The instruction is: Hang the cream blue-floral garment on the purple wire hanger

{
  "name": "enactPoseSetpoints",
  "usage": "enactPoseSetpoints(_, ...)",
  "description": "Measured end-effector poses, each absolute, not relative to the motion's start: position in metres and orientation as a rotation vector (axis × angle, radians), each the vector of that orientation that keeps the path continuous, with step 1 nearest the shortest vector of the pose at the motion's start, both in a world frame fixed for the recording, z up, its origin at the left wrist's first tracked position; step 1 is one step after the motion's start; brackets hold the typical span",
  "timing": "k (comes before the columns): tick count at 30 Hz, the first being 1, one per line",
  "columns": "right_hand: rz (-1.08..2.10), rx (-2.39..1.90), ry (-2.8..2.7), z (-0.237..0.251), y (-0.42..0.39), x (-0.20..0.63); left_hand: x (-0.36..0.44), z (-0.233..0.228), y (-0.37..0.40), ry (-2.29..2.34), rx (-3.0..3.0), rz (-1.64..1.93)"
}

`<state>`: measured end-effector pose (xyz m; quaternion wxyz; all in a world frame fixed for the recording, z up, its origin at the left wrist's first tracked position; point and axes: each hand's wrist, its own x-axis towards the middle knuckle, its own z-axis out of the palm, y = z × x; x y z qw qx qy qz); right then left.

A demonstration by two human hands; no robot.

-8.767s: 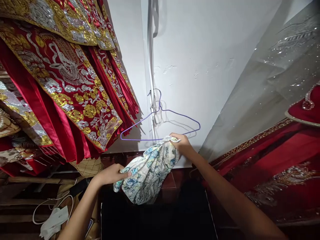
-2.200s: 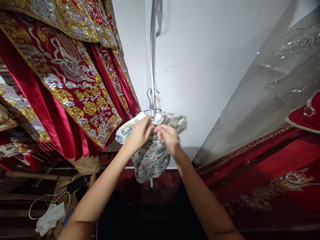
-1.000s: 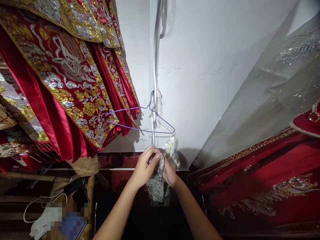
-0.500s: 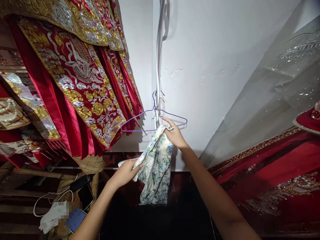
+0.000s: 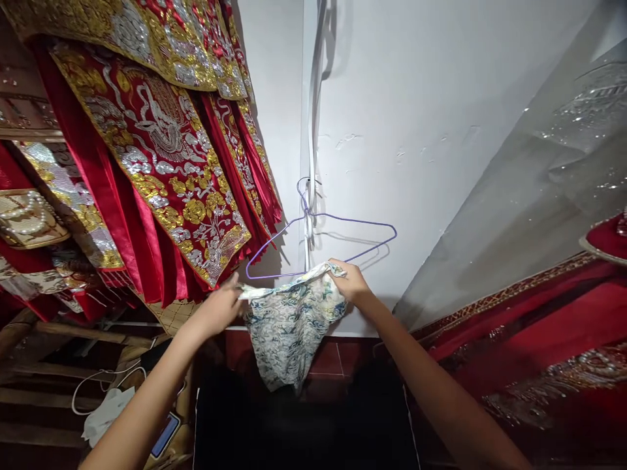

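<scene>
A white garment with a blue-green floral print (image 5: 291,326) hangs stretched between my hands. My left hand (image 5: 221,307) is closed on its left upper corner, and my right hand (image 5: 351,282) pinches the right upper corner. Its top edge is drawn nearly straight while the lower part hangs in loose folds. Just above and behind it, a purple wire hanger (image 5: 360,220) hangs from a hook on the wall. The garment overlaps part of the hanger's lower bar; whether they touch, I cannot tell.
Red and gold embroidered costumes (image 5: 166,143) hang on the left. At lower left, a wooden stand (image 5: 63,333) carries a cable, white tissue and a phone (image 5: 165,434). A white strap (image 5: 309,130) runs down the wall (image 5: 401,98). Red beaded fabric (image 5: 553,326) fills the right side.
My left hand has moved left and up, spreading the garment's top edge. My right hand has shifted slightly right and down. The hanger has turned, showing its full width.
</scene>
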<state>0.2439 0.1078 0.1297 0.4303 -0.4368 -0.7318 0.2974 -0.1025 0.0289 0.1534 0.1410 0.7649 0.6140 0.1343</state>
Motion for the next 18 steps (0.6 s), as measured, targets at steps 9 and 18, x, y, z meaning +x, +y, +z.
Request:
enactPoseSetpoints(9,0.958,-1.068,-1.797,0.153,0.097,0.235,-0.073,0.205,0.076,1.859,2.198,0.917)
enactPoseSetpoints(18,0.759,-1.040,-1.697,0.153,0.072,0.238,-0.053,0.207,0.107,1.381,2.418,1.227)
